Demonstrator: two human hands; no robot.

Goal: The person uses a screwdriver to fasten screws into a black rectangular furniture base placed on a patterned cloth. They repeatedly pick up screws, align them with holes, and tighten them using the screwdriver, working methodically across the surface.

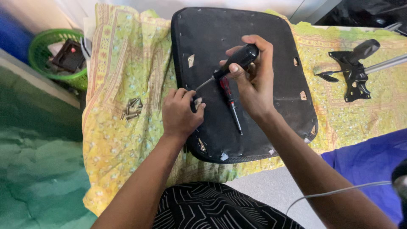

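A black-handled screwdriver [235,63] is gripped in the closed right hand [254,80] over the black seat pad [203,34], tip angled toward the pad's left edge; there the left hand [180,114] is pinched shut on a small fastener; a red screwdriver [230,104] lies on the pad; loose screws [132,108] lie left of the pad on the yellow cloth [123,63]; a metal bracket [354,72] lies to the pad's right.

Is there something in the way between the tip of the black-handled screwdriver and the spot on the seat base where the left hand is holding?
Nothing visible blocks it. The right hand holds the screwdriver, and its shaft runs freely down to the spot at the left hand on the black seat base. A second, red screwdriver lies beside it, off that line.
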